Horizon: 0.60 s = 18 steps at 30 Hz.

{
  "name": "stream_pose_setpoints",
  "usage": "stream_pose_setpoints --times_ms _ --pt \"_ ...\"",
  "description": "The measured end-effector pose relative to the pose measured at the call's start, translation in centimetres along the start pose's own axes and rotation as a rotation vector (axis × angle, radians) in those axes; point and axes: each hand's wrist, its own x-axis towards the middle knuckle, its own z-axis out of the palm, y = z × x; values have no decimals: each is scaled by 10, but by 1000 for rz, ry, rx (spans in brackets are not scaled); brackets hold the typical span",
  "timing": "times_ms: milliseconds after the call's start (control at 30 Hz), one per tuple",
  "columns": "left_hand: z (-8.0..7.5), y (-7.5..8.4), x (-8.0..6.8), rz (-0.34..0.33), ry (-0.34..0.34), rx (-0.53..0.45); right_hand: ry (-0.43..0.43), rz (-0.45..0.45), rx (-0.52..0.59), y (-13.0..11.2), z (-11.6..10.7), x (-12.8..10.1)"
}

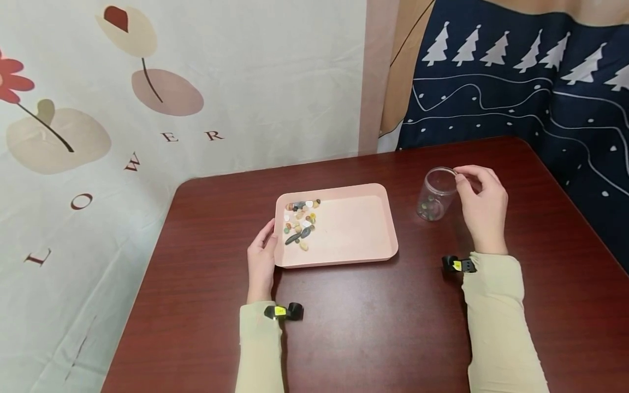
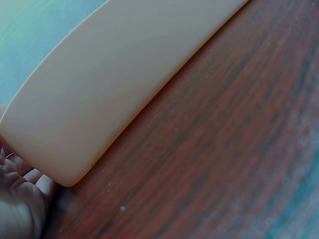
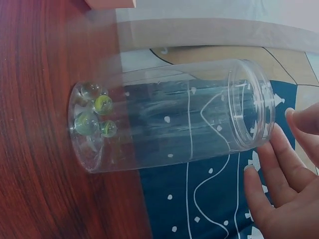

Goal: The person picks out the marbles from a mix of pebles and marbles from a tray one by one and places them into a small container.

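Pink tray (image 1: 344, 256) holds pebbles (image 1: 301, 221), left hand (image 1: 261, 261) flat against it; right hand (image 1: 484, 210) pinches marble-filled jar (image 1: 434, 194).

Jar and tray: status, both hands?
Right hand fingertips at jar rim, marbles inside. Left hand touches tray edge. Nothing between.

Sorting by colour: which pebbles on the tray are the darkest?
The two long dark grey pebbles near the pile's front edge, close to the left hand; the others are pale, tan or reddish.
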Motion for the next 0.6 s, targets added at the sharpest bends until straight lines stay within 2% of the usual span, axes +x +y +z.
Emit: stream_pose_setpoints --times_ms 200,367,600 --pt "-1 0 -1 0 3 -11 19 0 7 -5 0 0" --pt "-2 1 0 10 8 -13 35 -39 11 -10 3 0" --pt "-1 2 -1 -19 -1 0 48 -60 25 -15 4 -5"
